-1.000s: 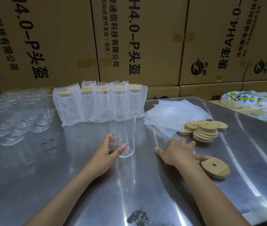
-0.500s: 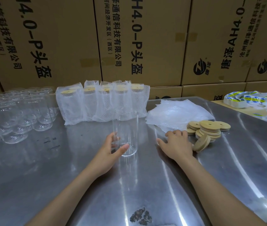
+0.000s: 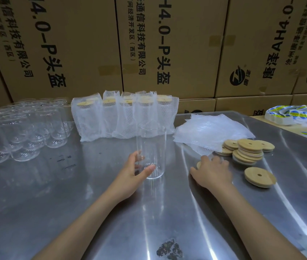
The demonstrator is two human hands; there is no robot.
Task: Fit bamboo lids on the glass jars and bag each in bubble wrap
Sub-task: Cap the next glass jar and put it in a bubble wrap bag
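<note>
Glass jar upright, held in left hand grip | right hand grip clamped on bamboo lid

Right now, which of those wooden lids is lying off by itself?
The bamboo lid lying flat and alone to the right of the right hand, nearest the camera. The others sit heaped in the lid pile by the bubble wrap bags.

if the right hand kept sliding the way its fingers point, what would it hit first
Probably the edge of the bubble wrap sheets, just past the fingertips of the right hand. The pile of bamboo lids sits slightly to the right; depth is uncertain.
</note>
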